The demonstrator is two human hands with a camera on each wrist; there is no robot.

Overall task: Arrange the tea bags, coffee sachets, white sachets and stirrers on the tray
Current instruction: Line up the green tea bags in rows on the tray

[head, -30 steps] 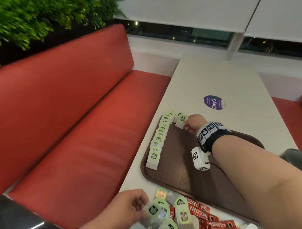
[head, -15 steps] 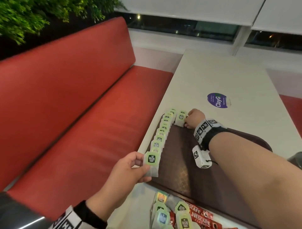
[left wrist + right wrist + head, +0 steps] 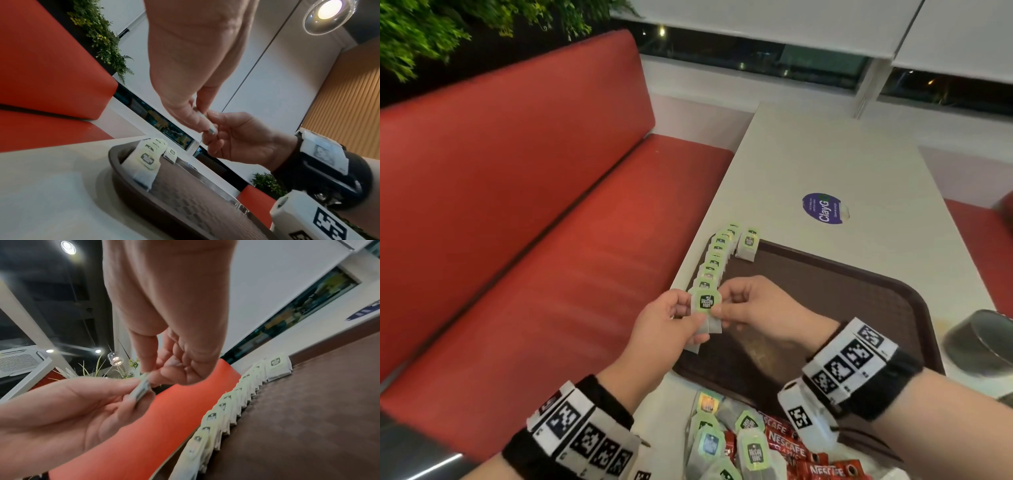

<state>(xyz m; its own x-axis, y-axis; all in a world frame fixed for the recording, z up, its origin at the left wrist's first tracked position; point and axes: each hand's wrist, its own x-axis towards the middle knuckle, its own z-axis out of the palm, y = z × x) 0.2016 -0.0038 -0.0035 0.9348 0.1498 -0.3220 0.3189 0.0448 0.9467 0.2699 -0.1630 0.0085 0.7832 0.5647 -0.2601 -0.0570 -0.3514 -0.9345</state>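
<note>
A green-labelled tea bag (image 3: 706, 303) hangs above the near left corner of the brown tray (image 3: 859, 291). My left hand (image 3: 688, 317) pinches it from the left and my right hand (image 3: 722, 306) pinches its label from the right. The right wrist view shows the same tea bag (image 3: 141, 387) edge-on between both thumbs and fingers. A row of several tea bags (image 3: 717, 255) leans along the tray's left rim, and one more tea bag (image 3: 748, 243) stands at the far edge. Loose tea bags (image 3: 751, 445) and red coffee sachets (image 3: 787, 442) lie piled on the table near me.
The white table (image 3: 825, 161) carries a purple round sticker (image 3: 823, 208) beyond the tray. A metal container (image 3: 983, 339) sits at the tray's right. A red bench (image 3: 534, 222) runs along the table's left edge.
My left hand lifted a tea bag from the near pile up over the tray's left corner. My right hand left the far tea bag and came back to pinch the held one.
</note>
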